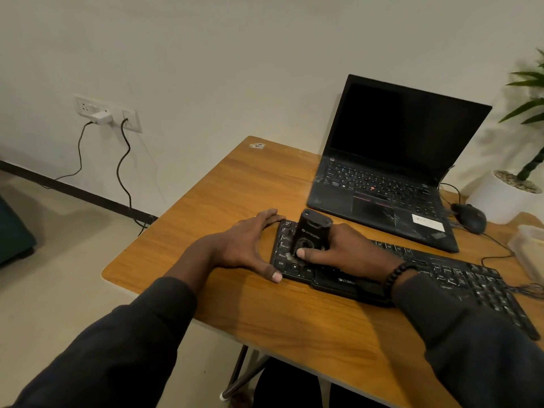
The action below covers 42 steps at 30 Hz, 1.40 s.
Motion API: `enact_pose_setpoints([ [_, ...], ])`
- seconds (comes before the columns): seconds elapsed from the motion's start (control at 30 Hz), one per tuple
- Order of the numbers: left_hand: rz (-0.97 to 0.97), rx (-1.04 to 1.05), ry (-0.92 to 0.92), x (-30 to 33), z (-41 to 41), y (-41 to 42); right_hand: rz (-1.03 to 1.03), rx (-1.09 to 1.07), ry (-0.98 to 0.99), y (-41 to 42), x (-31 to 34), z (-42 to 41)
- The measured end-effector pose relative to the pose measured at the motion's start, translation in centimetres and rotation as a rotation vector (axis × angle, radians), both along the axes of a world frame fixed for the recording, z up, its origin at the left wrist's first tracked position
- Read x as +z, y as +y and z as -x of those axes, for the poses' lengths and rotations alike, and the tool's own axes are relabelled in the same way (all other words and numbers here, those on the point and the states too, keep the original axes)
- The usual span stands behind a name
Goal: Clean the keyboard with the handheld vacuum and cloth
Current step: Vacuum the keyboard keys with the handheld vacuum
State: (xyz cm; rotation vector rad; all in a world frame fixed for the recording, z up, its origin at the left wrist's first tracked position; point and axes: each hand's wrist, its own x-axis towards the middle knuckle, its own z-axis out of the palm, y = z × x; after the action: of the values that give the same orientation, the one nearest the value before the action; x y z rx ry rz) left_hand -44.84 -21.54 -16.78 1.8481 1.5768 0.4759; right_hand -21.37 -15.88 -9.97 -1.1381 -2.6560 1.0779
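A black keyboard (459,275) lies across the wooden table (241,195), running from the middle toward the right front. My right hand (350,251) grips a small black handheld vacuum (312,231) that stands upright on the keyboard's left end, with my thumb across its lower front. My left hand (250,245) spans the keyboard's left edge: the fingers touch its far corner and the thumb presses its near corner. No cloth is plainly visible.
An open black laptop (391,169) stands behind the keyboard. A black mouse (471,219) and its cable lie at the right, next to a white plant pot (506,198) and a pale box (530,248). Wall sockets (106,113) with cables are at the left.
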Motion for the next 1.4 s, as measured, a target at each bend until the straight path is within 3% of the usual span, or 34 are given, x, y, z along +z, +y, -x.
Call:
enact_pose_setpoints([
  [0.13, -0.017, 0.004, 0.002, 0.1, -0.1, -0.1, -0.044, -0.007, -0.044, 0.3, 0.6, -1.5],
  [0.33, -0.024, 0.010, -0.014, 0.2, -0.3, -0.1, -0.012, -0.014, 0.136, -1.1, -1.1, 2.4],
  [0.57, 0.005, 0.021, 0.000, -0.1, 0.1, 0.0, -0.106, 0.067, -0.051, 0.3, 0.6, 0.3],
  [0.83, 0.003, 0.018, -0.019, -0.2, 0.0, 0.0, -0.012, -0.100, 0.122, -0.8, -0.8, -2.2],
  [0.97, 0.008, 0.012, -0.027, -0.1, 0.0, -0.2, -0.122, 0.001, 0.026, -0.9, -1.0, -3.8],
  [1.23, 0.031, 0.008, -0.032, 0.3, -0.2, -0.1, -0.096, -0.014, 0.084, -0.6, -0.1, -3.3],
  [1.4, 0.026, 0.018, -0.032, 0.0, -0.1, -0.1, -0.084, 0.063, -0.006, 0.1, -0.3, -3.1],
])
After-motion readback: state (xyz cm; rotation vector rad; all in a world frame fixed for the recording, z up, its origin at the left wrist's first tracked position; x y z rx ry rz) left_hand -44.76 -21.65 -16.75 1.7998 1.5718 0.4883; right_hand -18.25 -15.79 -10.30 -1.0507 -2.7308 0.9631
